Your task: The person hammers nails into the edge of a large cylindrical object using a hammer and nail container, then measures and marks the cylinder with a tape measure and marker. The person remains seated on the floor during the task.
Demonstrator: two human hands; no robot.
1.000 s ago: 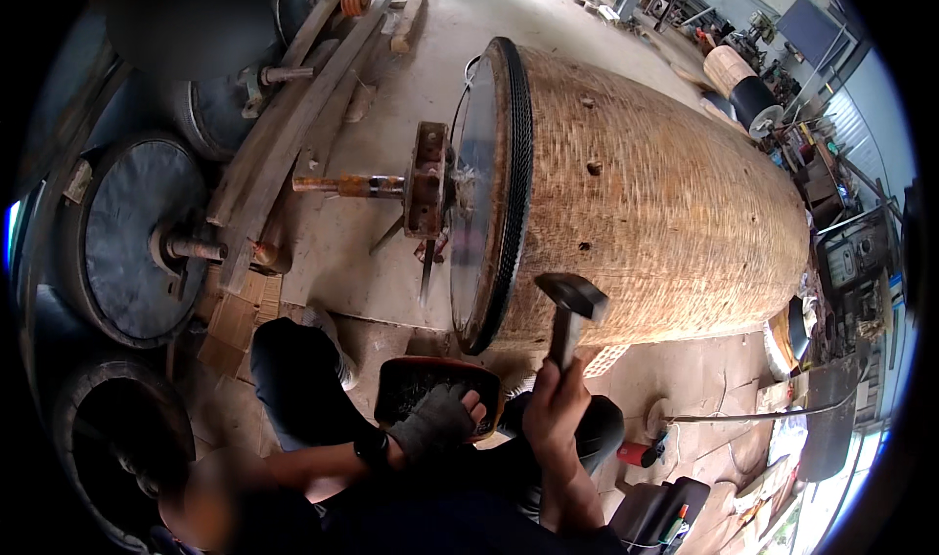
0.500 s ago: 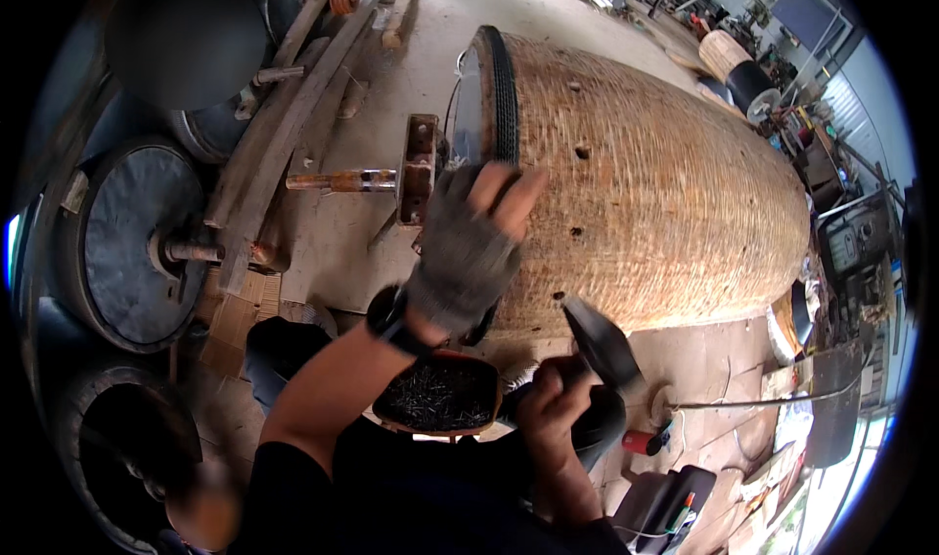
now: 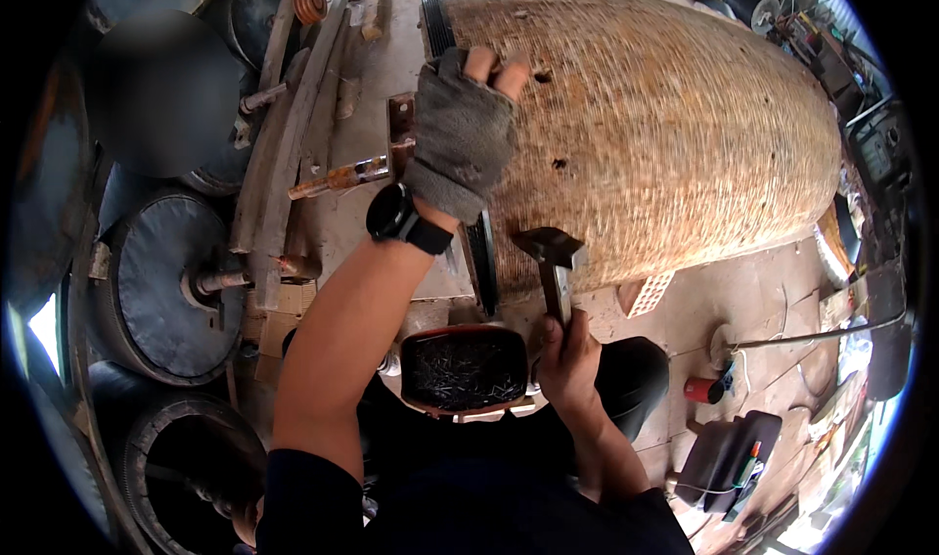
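Observation:
My left hand point(image 3: 465, 134), in a grey glove with bare fingertips, rests at the left end of a large wood-brown, ridged drum point(image 3: 665, 134). Its fingers are bent against the drum beside a black ribbed strip point(image 3: 438, 22) that runs round that end; whatever they hold is hidden. Lower down, my right hand point(image 3: 570, 359) grips the handle of a hammer point(image 3: 554, 252). The hammer's head is over the drum's near side, close to the strip; contact cannot be told. Between my knees sits a tray point(image 3: 465, 330) of loose dark nails.
Metal-faced drums point(image 3: 171, 281) and long timber beams point(image 3: 284, 154) line the left. A rusty shaft point(image 3: 342, 177) sticks out from the drum's end. A perforated brick point(image 3: 646, 294) lies by its underside. At right are a red can point(image 3: 702, 390), a rod point(image 3: 812, 338) and a dark box point(image 3: 724, 457).
The view has shifted. My right hand has brought the hammer up and left, over the drum's near edge. The left hand has moved farther up along the drum's end.

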